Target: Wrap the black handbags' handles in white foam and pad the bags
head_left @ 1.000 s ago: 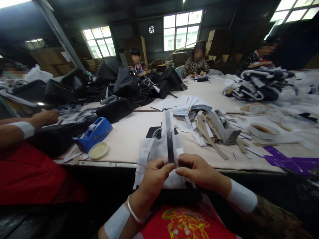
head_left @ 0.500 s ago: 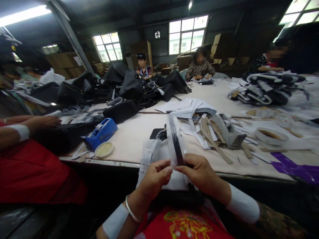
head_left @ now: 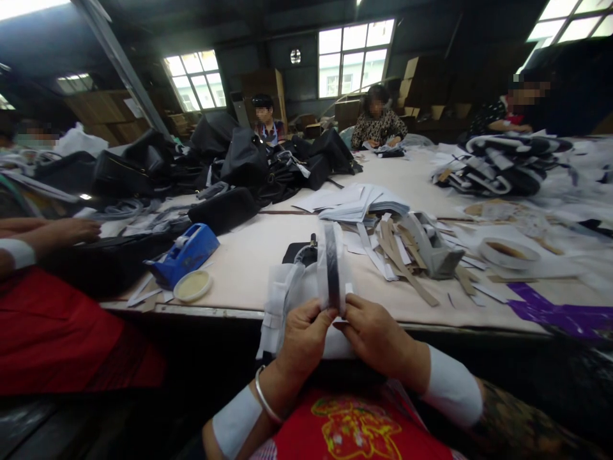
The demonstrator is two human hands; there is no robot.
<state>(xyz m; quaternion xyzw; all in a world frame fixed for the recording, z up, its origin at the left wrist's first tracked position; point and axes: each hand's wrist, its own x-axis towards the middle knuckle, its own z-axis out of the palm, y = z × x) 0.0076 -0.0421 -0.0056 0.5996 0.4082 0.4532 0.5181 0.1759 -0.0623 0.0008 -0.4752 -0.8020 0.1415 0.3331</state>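
A black bag strap (head_left: pixel 332 271) stands up in a loop, with a translucent white wrapping sheet (head_left: pixel 323 246) around it. My left hand (head_left: pixel 304 332) pinches the lower end of the wrapped strap between thumb and fingers. Close against it, my right hand (head_left: pixel 378 329) is closed on the same wrapped end from the right. Behind my hands, white wrapping (head_left: pixel 280 300) covers part of a dark bag that leans from my lap against the table edge. A grey-wrapped ring-shaped piece (head_left: pixel 302 257) shows beyond it. My fingers hide the exact grip.
On the table (head_left: pixel 239 268), a blue tape dispenser (head_left: pixel 189 252) and a round tape roll (head_left: pixel 193 285) lie left. Paper sheets (head_left: pixel 366 201), card strips (head_left: pixel 400 262) and a grey dispenser (head_left: pixel 433 246) lie right. Black bags (head_left: pixel 244 156) are piled behind. A co-worker's arm (head_left: pixel 57 233) reaches in at left.
My hands have come together at the strap's lower end, the left moving right and the right shifting left. The strap stands more upright. The whole view has shifted slightly.
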